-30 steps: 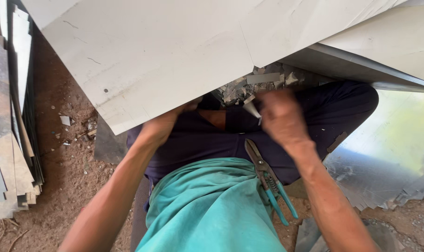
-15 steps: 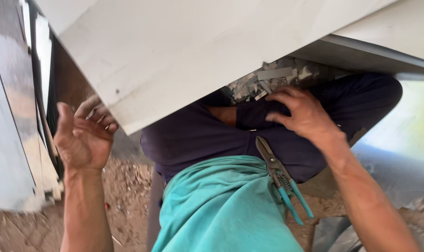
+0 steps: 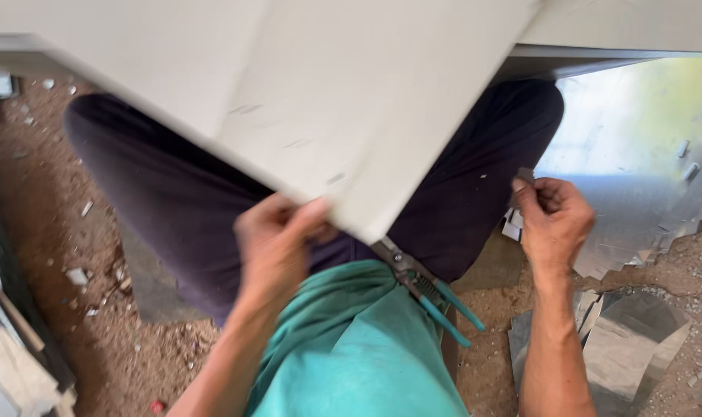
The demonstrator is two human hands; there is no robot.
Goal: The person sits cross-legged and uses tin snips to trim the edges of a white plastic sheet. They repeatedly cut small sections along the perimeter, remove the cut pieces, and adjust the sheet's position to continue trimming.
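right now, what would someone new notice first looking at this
A big pale metal sheet fills the top of the view, slanting over the person's lap; the left hand grips its lower edge near the corner. The right hand is closed around small metal offcuts beside the right knee, over shiny scrap sheet lying on the dirt ground. Tin snips with teal handles rest on the lap, against the green shirt.

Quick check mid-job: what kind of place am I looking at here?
Probably a rough sheet-metal workshop at ground level. The left hand grips a large pale sheet, snips lie in the lap, and metal offcuts litter the dirt floor.
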